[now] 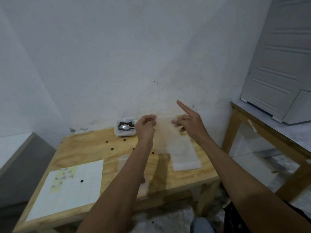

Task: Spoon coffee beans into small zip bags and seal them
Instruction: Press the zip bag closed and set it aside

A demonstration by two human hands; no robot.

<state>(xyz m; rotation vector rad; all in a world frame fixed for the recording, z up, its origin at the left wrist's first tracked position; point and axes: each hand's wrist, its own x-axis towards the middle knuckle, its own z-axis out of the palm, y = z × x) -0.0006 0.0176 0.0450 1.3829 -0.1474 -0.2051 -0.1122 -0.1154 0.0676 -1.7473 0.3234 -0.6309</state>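
Left hand (145, 126) and right hand (188, 124) pinch an empty zip bag's (165, 127) mouth above the table's far edge; spread it wide before spooning.

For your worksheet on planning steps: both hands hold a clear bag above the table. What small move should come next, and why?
Probably pull the zip bag open at its mouth. The left hand and right hand pinch its top edge, it looks empty, and the spoon lies in the tray of coffee beans, so opening comes before scooping.
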